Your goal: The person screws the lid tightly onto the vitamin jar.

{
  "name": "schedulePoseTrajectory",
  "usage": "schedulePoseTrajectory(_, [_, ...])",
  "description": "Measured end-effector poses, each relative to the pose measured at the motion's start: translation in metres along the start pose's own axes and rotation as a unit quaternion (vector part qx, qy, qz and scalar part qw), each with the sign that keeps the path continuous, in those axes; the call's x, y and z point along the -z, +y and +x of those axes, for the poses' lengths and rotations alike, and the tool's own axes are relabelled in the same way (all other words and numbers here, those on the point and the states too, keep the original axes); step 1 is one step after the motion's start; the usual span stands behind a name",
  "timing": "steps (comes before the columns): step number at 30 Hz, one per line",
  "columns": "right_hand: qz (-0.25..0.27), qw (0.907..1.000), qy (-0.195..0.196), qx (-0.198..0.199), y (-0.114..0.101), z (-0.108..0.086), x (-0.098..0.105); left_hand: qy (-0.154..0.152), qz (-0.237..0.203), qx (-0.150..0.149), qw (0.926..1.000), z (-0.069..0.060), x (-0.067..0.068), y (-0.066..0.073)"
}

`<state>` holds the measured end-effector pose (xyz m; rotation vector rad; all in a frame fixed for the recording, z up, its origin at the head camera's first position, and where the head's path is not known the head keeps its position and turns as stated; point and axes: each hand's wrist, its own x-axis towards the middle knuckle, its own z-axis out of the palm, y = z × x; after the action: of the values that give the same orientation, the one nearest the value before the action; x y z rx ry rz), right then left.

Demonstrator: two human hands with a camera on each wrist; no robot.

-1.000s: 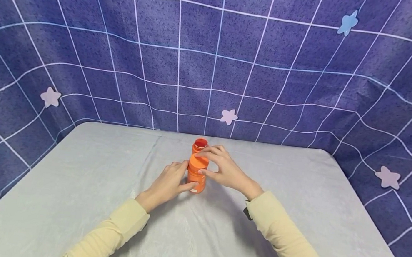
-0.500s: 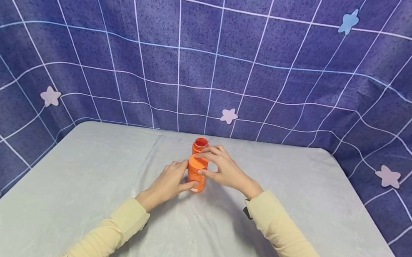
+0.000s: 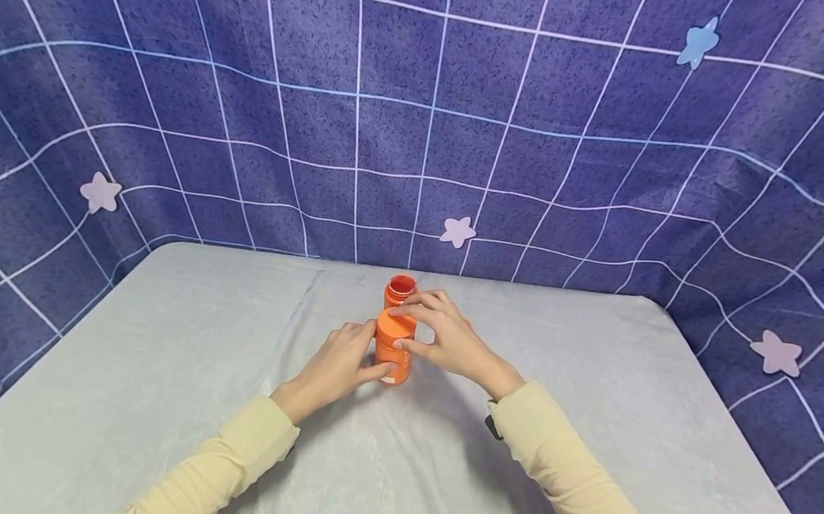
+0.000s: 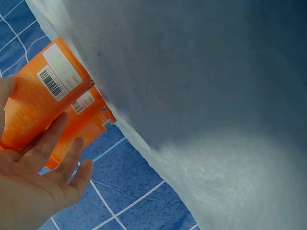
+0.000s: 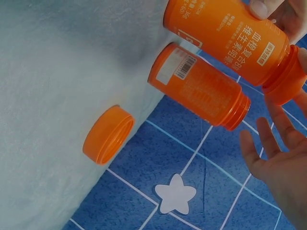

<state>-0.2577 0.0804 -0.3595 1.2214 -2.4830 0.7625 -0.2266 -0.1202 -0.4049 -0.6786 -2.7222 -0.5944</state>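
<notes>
An orange supplement bottle (image 3: 402, 361) stands upright on the table, its orange screw cap (image 3: 395, 323) on top. My left hand (image 3: 330, 372) grips the bottle's body low down, thumb on the near side. With thumb and fingers, my right hand (image 3: 458, 339) holds the cap from the right. Right behind stands a second orange bottle (image 5: 196, 88), its threaded neck uncapped; the head view shows its open mouth. A loose orange cap (image 5: 108, 136) lies on the table in the right wrist view, hidden from the head view. The left wrist view shows the gripped bottle's barcode label (image 4: 53, 84).
A pale grey cloth covers the table (image 3: 170, 332). Beyond its far edge hangs a blue-purple curtain (image 3: 394, 138) with a grid pattern and stars, which also runs along both sides.
</notes>
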Motion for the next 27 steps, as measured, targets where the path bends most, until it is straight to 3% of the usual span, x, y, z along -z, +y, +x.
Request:
schedulePoseTrajectory(9, [0.026,0.9996,-0.009,0.007,-0.0009,0.0010,0.0007,0.003,0.000,0.000,1.0000,-0.0002,0.0006,0.0003])
schedulePoseTrajectory(19, [-0.005,1.0000,0.007,-0.004,-0.0020,0.0010,0.0002,0.002,-0.003,-0.001,1.0000,0.0003,0.0003,0.0000])
schedulePoseTrajectory(27, [0.008,1.0000,0.003,0.003,-0.0010,0.0014,0.0002,0.004,-0.001,-0.004,1.0000,0.0010,0.0001,0.0001])
